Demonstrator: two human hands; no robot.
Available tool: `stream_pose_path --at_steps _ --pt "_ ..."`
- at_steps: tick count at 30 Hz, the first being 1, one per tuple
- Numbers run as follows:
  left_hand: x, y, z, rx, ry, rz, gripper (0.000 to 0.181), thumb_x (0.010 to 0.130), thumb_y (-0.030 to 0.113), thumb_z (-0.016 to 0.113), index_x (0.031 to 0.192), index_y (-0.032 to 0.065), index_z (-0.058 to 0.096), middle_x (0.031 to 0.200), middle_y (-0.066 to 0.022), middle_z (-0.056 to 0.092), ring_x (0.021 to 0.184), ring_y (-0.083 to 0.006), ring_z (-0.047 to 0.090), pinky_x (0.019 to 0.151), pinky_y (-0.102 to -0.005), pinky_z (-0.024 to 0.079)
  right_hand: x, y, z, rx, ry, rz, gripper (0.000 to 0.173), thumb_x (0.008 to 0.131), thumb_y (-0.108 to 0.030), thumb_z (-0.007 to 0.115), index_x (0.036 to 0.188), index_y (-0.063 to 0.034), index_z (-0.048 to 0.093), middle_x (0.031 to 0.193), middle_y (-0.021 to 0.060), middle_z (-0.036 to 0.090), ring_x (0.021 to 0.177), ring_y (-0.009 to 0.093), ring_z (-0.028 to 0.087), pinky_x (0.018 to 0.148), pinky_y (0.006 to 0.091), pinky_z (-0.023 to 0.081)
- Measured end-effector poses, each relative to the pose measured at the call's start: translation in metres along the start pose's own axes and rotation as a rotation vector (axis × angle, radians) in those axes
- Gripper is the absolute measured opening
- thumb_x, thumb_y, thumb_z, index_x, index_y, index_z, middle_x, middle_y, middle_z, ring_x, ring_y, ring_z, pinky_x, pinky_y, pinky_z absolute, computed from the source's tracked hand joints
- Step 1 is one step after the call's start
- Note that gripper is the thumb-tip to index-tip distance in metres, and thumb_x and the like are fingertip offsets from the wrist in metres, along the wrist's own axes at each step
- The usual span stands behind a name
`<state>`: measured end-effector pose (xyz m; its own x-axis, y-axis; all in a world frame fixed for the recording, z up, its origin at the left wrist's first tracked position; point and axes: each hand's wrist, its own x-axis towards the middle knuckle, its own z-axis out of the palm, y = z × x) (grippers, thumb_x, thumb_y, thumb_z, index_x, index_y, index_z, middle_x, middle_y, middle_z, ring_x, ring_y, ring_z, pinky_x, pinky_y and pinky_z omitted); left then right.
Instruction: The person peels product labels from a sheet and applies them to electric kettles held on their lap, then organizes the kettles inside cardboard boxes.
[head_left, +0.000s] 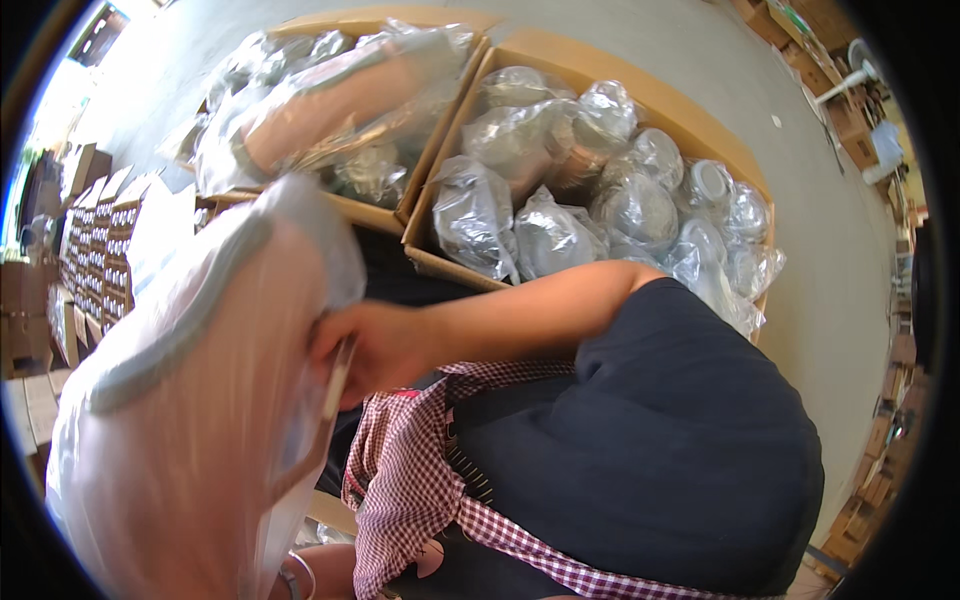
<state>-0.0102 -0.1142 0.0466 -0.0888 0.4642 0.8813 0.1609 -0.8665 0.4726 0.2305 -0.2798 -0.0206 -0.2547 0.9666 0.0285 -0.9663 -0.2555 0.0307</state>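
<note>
A large pinkish-brown piece with a grey-green rim, wrapped in a clear plastic bag (172, 435), fills the left of the view; its exact kind cannot be told. My right hand (375, 349) reaches across my body and grips its near side, where a thin pale edge (330, 397) shows by the fingers. The hand is blurred. At the bottom, my left forearm (326, 574) with a bangle goes behind the wrapped piece, which hides the left hand. A similar bagged piece (337, 105) lies across the top of the open left cardboard carton (375, 214).
Beside it, a second open carton (705, 127) holds several plastic-wrapped glass-like vessels (555, 232). Stacked compartmented boxes (97, 247) stand at far left. Along the right rim are more cartons (851, 135) and a white pedestal fan (855, 79). Grey floor (825, 247) lies between.
</note>
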Motion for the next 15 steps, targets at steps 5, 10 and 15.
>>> stream_pose_path --at_steps 5,10,15 --pt "-0.017 0.027 0.040 -0.361 -0.320 -0.159 0.021 0.102 0.015 0.052 0.109 0.0006 0.064 0.109 -0.0151 0.063 0.098 -0.0211 0.058 0.086 -0.0320 0.047 -0.193 -0.094 0.007 -0.428 0.073 -0.608 0.017 0.093 -0.014 0.058 0.099 -0.0002 0.068 0.097 0.0171 0.069 0.099 0.034 0.069 0.092 0.0553 0.055" --pt "-0.019 0.044 0.084 -0.559 -0.660 -0.435 0.015 0.103 0.010 0.050 0.092 0.0014 0.055 0.083 -0.0056 0.049 0.079 -0.0147 0.044 0.074 -0.0279 0.038 -0.416 -0.102 0.069 -1.303 0.979 -1.103 0.019 0.091 -0.009 0.064 0.107 -0.0003 0.069 0.106 0.0094 0.069 0.101 0.021 0.066 0.092 0.0372 0.051" --pt "-0.027 0.056 0.111 -0.585 -0.719 -0.485 0.016 0.103 0.011 0.050 0.092 0.0012 0.056 0.082 -0.0055 0.051 0.079 -0.0145 0.045 0.073 -0.0284 0.039 -0.447 -0.098 0.065 -1.689 1.452 -0.853 0.028 0.085 -0.006 0.070 0.112 0.0002 0.067 0.109 0.0092 0.071 0.096 0.020 0.067 0.087 0.0350 0.053"
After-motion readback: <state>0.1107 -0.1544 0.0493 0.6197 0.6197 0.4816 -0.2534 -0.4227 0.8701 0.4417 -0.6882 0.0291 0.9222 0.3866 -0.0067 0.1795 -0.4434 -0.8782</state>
